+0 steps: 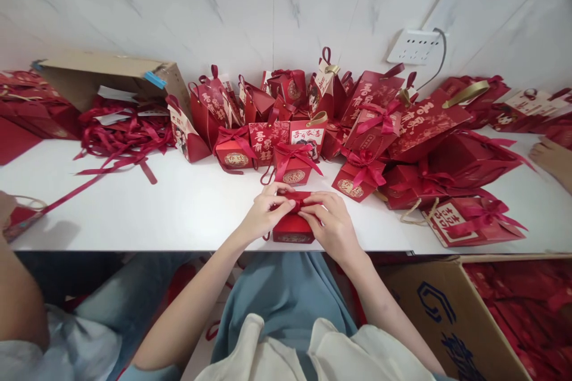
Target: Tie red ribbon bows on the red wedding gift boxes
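A small red gift box [292,230] with a gold pattern on its front stands at the table's near edge, right before me. Over its top, my left hand [268,209] and my right hand [328,220] meet at a red ribbon [298,207]. Thumb and fingers of each hand are pinched together on the ribbon, close to its knot. Fingers cover part of the ribbon and the box's far side. Just behind stands another red box [292,169] with a ribbon bow on top.
Many red gift boxes [366,95] crowd the white table [201,208] along the wall. Loose ribbons [129,131] spill from a cardboard box [111,65] at left. A large carton [429,309] of red packages stands below right. Other people's arms [554,161] show at both sides.
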### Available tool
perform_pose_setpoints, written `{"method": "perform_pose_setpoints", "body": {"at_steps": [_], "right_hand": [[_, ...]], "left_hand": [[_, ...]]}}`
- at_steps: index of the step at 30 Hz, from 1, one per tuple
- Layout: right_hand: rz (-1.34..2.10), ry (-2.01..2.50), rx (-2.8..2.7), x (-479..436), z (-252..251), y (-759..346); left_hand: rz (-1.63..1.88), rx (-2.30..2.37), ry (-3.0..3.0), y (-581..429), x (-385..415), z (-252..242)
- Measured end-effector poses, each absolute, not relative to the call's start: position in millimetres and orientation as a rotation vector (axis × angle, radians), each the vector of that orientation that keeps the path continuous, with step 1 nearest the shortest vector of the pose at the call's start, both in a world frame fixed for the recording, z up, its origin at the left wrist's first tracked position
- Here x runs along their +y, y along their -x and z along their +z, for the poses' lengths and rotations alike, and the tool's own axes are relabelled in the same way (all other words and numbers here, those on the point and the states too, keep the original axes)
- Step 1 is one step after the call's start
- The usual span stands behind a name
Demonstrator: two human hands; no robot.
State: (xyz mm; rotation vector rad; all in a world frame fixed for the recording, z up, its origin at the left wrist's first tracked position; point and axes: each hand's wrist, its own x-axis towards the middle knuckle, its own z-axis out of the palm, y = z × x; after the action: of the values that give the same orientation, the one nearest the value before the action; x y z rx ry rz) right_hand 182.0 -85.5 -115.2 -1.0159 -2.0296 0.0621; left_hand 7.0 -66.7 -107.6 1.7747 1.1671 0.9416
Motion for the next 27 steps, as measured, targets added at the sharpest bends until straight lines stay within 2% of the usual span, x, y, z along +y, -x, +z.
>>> {"method": "perform_pose_setpoints", "body": {"at_steps": [7, 15, 18, 22, 27], "right_hand": [[0.013, 1.082, -2.055, -86, -112, -185], [-0.101, 1.126, -2.156, -87, -107, -199], [-0.119, 1.138, -2.202, -90, -105, -203], [-0.120, 1.151, -2.246, -94, -101, -206], [-0.134, 1.110, -2.310, -96, -98, -206]], "left_hand": [[0.956, 1.175, -1.818, -4, -64, -109], [0.832, 1.436, -2.065, 5, -70, -97], [0.888, 1.467, -2.171, 6, -78, -95], [1.009, 1.471, -2.097, 0, -95, -95], [0.904, 1.505, -2.062, -7, -109, -101]]}}
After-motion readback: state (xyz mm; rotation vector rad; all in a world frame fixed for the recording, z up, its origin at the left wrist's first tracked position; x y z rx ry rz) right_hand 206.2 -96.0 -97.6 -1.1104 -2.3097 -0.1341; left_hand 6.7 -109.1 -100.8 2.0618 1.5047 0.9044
